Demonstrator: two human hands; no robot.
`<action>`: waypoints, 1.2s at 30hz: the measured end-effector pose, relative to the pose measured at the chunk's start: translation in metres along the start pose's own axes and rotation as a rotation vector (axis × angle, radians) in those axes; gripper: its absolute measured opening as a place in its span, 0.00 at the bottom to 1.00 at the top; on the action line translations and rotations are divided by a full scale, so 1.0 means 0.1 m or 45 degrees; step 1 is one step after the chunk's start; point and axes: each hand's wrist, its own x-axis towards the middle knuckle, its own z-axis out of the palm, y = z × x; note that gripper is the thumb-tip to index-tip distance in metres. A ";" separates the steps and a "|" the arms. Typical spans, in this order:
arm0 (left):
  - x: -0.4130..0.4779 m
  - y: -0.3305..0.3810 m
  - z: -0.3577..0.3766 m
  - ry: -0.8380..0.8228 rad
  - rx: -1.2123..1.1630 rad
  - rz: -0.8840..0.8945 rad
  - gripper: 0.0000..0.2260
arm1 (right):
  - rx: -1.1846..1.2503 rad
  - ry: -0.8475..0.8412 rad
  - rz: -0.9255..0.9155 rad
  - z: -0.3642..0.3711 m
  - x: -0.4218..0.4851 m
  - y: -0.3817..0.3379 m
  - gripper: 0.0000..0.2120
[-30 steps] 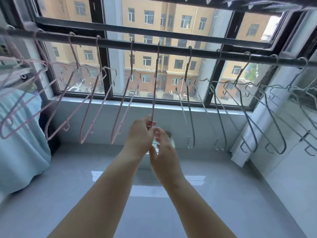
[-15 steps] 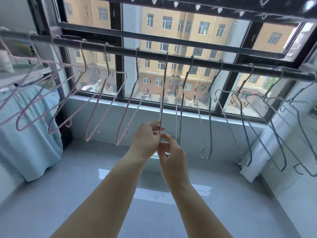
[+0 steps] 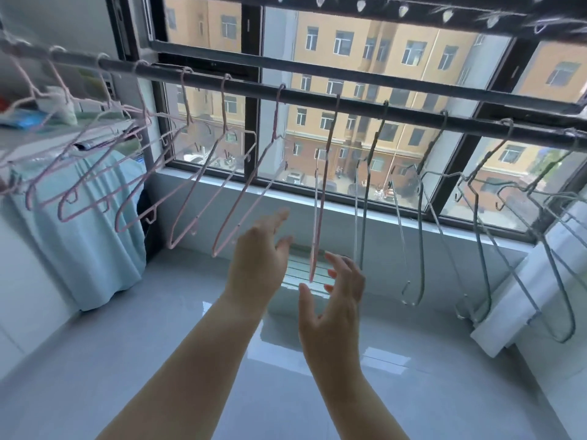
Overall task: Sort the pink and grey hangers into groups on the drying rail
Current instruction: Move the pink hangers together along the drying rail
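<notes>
1. The rail (image 3: pixel 359 101) carries the pink hangers (image 3: pixel 223 106), all to the left of the left fingers (image 3: pixel 279 217).
2. The left hand (image 3: pixel 257 271) has its fingers straight and spread, holding nothing.
3. One pink hanger (image 3: pixel 319 217) hangs edge-on between both hands, and neither hand grips it.
4. The right hand (image 3: pixel 333 306) has its right fingers (image 3: pixel 343 263) loosely bent and apart, holding nothing.
5. The grey hangers (image 3: pixel 421 242) hang to the right of the right fingers, with bare rail between their hooks.
6. A blue cloth (image 3: pixel 79 236) hangs far left of the fingers. The window (image 3: pixel 413 65) is behind the rail, and a white roll (image 3: pixel 524 306) leans far right.
</notes>
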 end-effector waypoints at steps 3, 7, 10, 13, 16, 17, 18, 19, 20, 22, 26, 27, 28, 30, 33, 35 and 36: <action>0.13 -0.17 -0.30 0.196 0.197 0.064 0.18 | 0.028 -0.103 -0.070 0.18 -0.03 -0.12 0.18; 0.31 -0.43 -0.55 -0.057 0.044 -0.173 0.17 | 0.044 -0.386 0.039 0.57 0.12 -0.25 0.21; 0.37 -0.60 -0.66 -0.160 -0.042 -0.172 0.14 | 0.077 -0.408 0.238 0.84 0.26 -0.30 0.25; 0.46 -0.74 -0.82 -0.016 0.043 -0.032 0.13 | 0.143 -0.337 0.376 1.04 0.47 -0.34 0.22; 0.66 -0.91 -0.99 0.091 0.172 0.037 0.16 | 0.237 -0.232 0.487 1.19 0.70 -0.38 0.19; 0.73 -0.97 -1.01 0.034 0.189 0.008 0.18 | 0.261 -0.198 0.522 1.24 0.77 -0.38 0.19; 0.79 -1.03 -1.02 -0.062 0.208 -0.033 0.21 | 0.282 -0.165 0.554 1.29 0.82 -0.37 0.19; 0.83 -1.07 -1.01 -0.170 0.232 -0.086 0.23 | 0.305 -0.133 0.584 1.33 0.85 -0.37 0.18; 0.86 -1.11 -0.98 -0.273 0.246 -0.149 0.25 | 0.324 -0.100 0.609 1.37 0.88 -0.37 0.18; 0.88 -1.16 -0.89 -0.414 0.177 -0.255 0.24 | 0.339 -0.038 0.645 1.43 0.91 -0.37 0.17; 0.85 -1.22 -0.67 -0.347 -0.143 -0.299 0.18 | 0.320 0.062 0.626 1.50 0.94 -0.35 0.16; 0.84 -1.22 -0.63 -0.320 -0.210 -0.299 0.17 | 0.304 0.096 0.615 1.50 0.95 -0.34 0.15; 0.83 -1.22 -0.59 -0.297 -0.266 -0.292 0.15 | 0.286 0.125 0.604 1.51 0.95 -0.34 0.15; 0.82 -1.23 -0.55 -0.243 -0.275 -0.221 0.12 | 0.265 0.149 0.577 1.53 0.94 -0.33 0.15; 0.82 -1.24 -0.54 -0.169 -0.209 -0.143 0.13 | 0.265 0.150 0.548 1.56 0.93 -0.30 0.16; 0.81 -1.28 -0.53 -0.139 -0.174 -0.137 0.15 | 0.270 0.150 0.549 1.57 0.94 -0.29 0.17; 0.80 -1.29 -0.53 -0.129 -0.163 -0.136 0.16 | 0.272 0.150 0.556 1.57 0.94 -0.29 0.17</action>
